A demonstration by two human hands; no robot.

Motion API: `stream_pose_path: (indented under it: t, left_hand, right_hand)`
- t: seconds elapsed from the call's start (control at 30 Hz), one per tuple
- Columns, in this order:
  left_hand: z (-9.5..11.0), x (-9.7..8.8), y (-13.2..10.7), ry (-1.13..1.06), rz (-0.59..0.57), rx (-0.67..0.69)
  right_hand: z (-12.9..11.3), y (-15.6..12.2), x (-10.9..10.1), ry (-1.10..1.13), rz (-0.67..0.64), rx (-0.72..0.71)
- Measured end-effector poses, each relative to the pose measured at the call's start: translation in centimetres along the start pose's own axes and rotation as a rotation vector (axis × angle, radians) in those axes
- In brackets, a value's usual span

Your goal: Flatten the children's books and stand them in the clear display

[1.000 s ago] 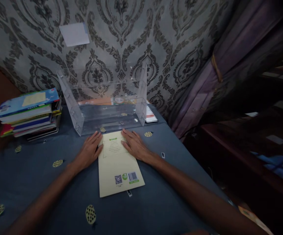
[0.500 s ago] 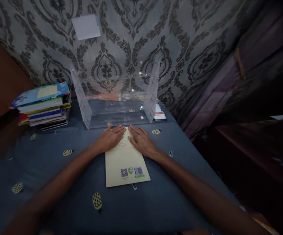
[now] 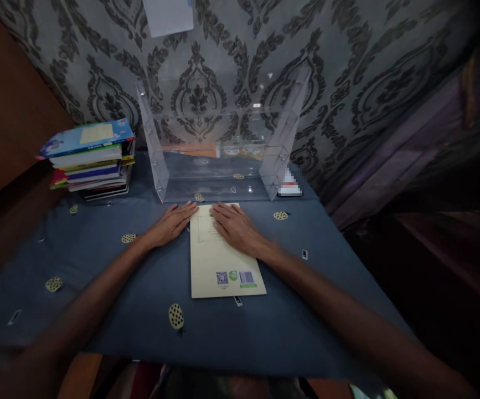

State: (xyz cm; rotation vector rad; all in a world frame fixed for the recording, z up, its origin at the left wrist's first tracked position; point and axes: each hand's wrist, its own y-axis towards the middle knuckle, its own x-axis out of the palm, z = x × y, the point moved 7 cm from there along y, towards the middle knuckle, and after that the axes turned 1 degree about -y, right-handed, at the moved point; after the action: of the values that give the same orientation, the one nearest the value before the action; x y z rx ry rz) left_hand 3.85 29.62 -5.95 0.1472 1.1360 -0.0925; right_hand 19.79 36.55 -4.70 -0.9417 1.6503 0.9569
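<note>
A pale yellow book (image 3: 227,266) lies flat on the dark blue tablecloth (image 3: 132,310), with a QR code, a green logo and a barcode near its closer edge. My right hand (image 3: 236,227) rests flat on the book's upper part, fingers stretched out and covering some of the print. Just left of the book, my left hand (image 3: 174,223) lies flat, its fingertips at the book's upper left corner. Neither hand grips anything.
Behind the book stands a clear plastic rack (image 3: 218,191) against the patterned wall. A stack of books (image 3: 94,160) sits at the back left. Right of the rack is a small white, partly blurred object (image 3: 290,185). A purple curtain (image 3: 401,166) hangs at the right.
My left hand has slid left, off most of the book, while my right hand has shifted onto the middle of its upper part. The view has tilted down and turned slightly left.
</note>
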Motion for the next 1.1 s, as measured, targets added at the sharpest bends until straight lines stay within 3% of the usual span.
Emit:
stream_pose_path:
  t: [0.13,0.23,0.57,0.87,1.1]
  left_hand:
    - [0.0,0.0,0.0,-0.010,0.005,0.006]
    - [0.0,0.0,-0.1,-0.008,-0.010,-0.001]
    - [0.1,-0.2,0.0,0.001,-0.007,-0.003]
    - [0.1,-0.3,0.0,0.017,0.006,-0.017]
    - [0.4,-0.5,-0.1,0.013,0.035,-0.011]
  right_hand:
    - [-3.2,1.2,0.5,0.053,-0.001,-0.136]
    - [-4.5,0.6,0.8,0.094,-0.002,-0.192]
    - [-9.4,-6.6,0.4,0.229,-0.056,-0.400]
    - [-12.2,-10.9,0.8,0.245,-0.094,-0.326]
    - [-11.2,-13.8,-0.2,0.206,-0.049,-0.251]
